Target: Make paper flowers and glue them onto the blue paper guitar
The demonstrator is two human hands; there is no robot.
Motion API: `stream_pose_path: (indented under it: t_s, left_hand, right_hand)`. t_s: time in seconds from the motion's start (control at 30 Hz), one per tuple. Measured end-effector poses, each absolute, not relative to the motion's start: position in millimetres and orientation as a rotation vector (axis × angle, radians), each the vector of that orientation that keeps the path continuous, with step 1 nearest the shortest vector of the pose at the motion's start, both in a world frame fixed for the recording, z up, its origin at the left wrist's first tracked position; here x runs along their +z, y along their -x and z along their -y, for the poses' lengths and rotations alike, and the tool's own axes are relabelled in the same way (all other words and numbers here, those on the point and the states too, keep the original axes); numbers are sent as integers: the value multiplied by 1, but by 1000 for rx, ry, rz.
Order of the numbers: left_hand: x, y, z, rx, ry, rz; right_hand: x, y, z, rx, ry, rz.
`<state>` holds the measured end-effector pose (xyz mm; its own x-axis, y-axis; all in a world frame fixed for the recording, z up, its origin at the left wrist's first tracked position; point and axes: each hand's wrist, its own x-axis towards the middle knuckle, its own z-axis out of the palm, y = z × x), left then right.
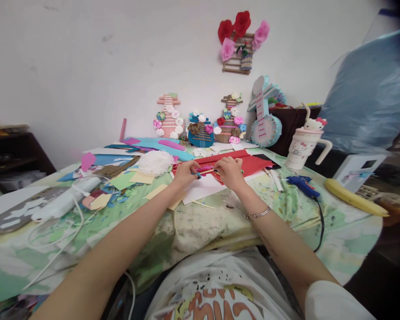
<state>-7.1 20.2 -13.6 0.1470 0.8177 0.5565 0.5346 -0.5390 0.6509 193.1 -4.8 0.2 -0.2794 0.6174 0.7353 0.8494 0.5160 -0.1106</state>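
Observation:
Between my two hands a thin pale stick runs roughly level above the table. My left hand pinches its left end, with something small and blue at the fingertips. At the other end the fingers of my right hand are closed on the stick. Just beyond my hands lies red paper, with a white sheet under and in front of them. A bundle of white string sits left of my left hand. Small pink and red pieces near my fingers are partly hidden.
A blue glue gun, a banana and a lidded cup stand or lie on the right. A white power strip with cables is on the left. Paper-flower instrument models line the wall. Paper scraps litter the table.

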Motion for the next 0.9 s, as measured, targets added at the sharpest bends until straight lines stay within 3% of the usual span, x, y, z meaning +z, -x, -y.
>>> stream_pose_path:
  t_s: [0.9]
  left_hand:
    - [-13,6,-18,1346,-2140,-1321]
  right_hand:
    - [0,-192,5,-381,1210,1993]
